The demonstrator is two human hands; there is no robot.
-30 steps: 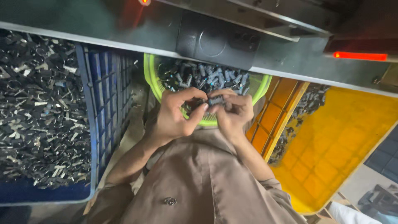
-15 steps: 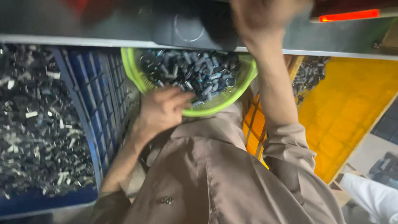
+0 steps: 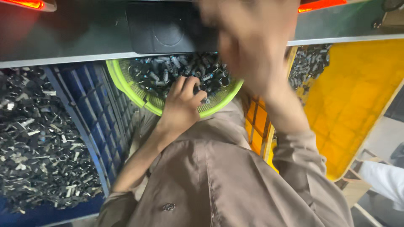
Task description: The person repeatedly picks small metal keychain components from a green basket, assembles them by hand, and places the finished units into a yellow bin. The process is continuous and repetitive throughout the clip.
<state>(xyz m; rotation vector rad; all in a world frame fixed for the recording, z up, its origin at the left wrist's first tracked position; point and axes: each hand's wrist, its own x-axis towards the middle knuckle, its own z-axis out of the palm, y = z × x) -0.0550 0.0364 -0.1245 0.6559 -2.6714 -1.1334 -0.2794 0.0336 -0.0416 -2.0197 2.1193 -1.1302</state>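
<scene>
a grey metal bench [image 3: 75, 50] ran across the top of the view, with a black box [image 3: 168, 27] fixed to its face and red lights at both upper corners. below it on the left sat a big blue crate [image 3: 90, 113] heaped with small dark and silver metal scraps [image 3: 38, 143]. on the right lay a yellow bin [image 3: 357, 101] (mostly bare, with a small pile of dark parts [image 3: 309, 63] in its upper corner), and an orange crate [image 3: 259, 126] stood just beside it. the person's tan shirt [image 3: 210, 180] filled the bottom middle.

a lime green basket [image 3: 139, 94] sat between the blue crate and the orange one, tucked partly under the bench edge, and it was full of small black parts [image 3: 168, 71]. the left hand [image 3: 182, 107] lay over the near rim of the basket with its fingers curled down into the parts, touching them; whether they were pinched on one piece could not be told, since the fingertips were buried among the parts. the right hand [image 3: 248, 38] was raised up close to the camera in front of the bench, heavily blurred, so it was not clear whether it was spread or closed, or whether it carried anything. at the lower right corner a white sleeve [image 3: 385, 178] of another person showed, well apart from both hands.
</scene>
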